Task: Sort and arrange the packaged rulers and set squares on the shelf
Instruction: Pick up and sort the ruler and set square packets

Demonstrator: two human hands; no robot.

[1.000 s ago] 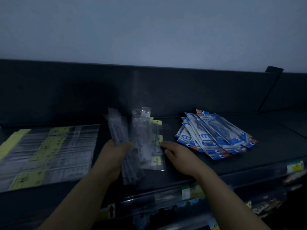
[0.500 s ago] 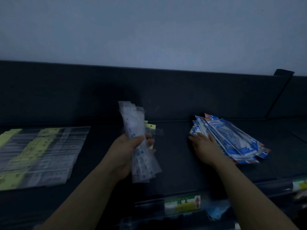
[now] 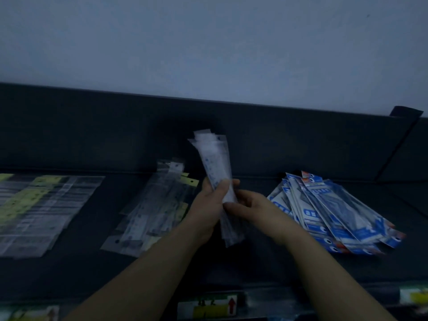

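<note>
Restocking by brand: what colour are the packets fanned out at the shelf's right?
Blue and white with orange-red tips; the fanned packets show best in the head view.

The scene was dim and blue-grey; the pale far wall (image 3: 208, 42) was brightest. The dark shelf (image 3: 81, 274) swallowed detail. Motion blur smeared the upright bundle of packets (image 3: 216, 165), and near corners sank into murk.

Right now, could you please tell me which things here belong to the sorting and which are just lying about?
Job: ruler bundle, left hand, right hand, clear packet pile, blue packet fan, yellow-labelled packets.
Lying about: red-arrow price tag, right shelf-edge label.
</note>
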